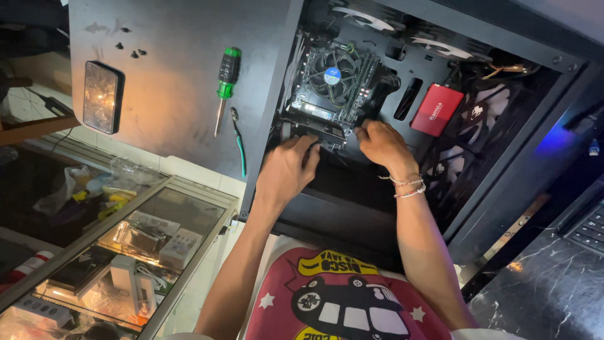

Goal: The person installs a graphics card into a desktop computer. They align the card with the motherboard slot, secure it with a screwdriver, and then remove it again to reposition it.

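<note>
The open case [503, 157] lies on its side in front of me, filling the right half of the view, with its detached side panel [176, 82] flat to the left. Inside, the board [327, 101] sits at the far left of the case, its cooler fan [332, 75] on top. Along the board's near edge a dark card [313, 129] runs left to right, its long axis crossing between my hands, just beyond my fingertips.

My left hand [286, 170] rests on the card's left end, fingers curled down onto it; my right hand [382, 143] presses its right end, fingers bent and close together. Both touch it, so neither is nearer. I cannot tell whether either truly pinches it.

A red drive [436, 109] sits right of the board, clear of my hands. On the panel lie a phone [103, 96], a green screwdriver [224, 85], a thin green tool [239, 141] and loose screws [129, 50], well apart from the card.
</note>
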